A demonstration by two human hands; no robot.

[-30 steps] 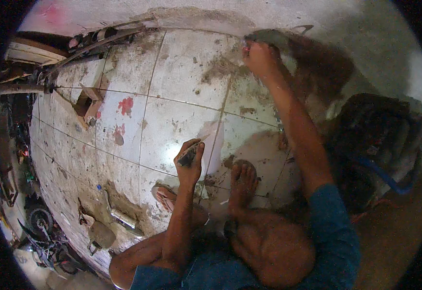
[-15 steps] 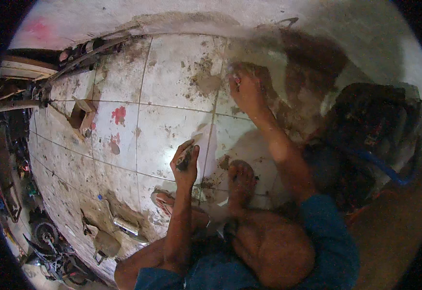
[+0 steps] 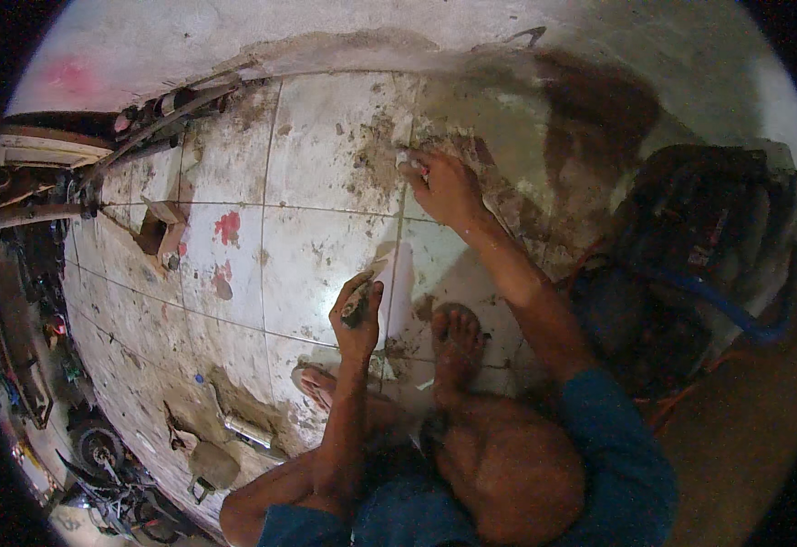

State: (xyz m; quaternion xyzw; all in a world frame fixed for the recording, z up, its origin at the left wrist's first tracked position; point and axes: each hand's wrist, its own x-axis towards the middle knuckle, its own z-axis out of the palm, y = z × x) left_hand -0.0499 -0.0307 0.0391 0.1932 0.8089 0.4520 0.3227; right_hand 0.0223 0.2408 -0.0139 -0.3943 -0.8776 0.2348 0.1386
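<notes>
On the grimy white tiled floor [image 3: 326, 246], my left hand [image 3: 357, 330] is closed round a dark, dirt-smeared tool [image 3: 356, 305]; a pale flat tip shows beyond the fingers, pointing away from me. Farther off and to the right, my right hand [image 3: 453, 190] reaches low over a stained patch near the wall. Its thumb and fingers pinch a small whitish object [image 3: 407, 159] with a bit of red by it, too small to name. Brown dirt marks lie around that hand. Between my arms is my bare right foot [image 3: 456, 337].
A dark bag [image 3: 690, 219] with a blue strap [image 3: 736, 314] stands at right against the wall [image 3: 344, 23]. A small wooden box-like piece [image 3: 163, 223] sits at left. Metal parts [image 3: 248, 430] lie at lower left, with a bike [image 3: 111, 474] beyond. Wooden pieces [image 3: 52, 146] line the far left.
My right hand has moved left and slightly nearer, with the small whitish object now showing at its fingertips. My left hand has shifted slightly right, still gripping the dirty tool.
</notes>
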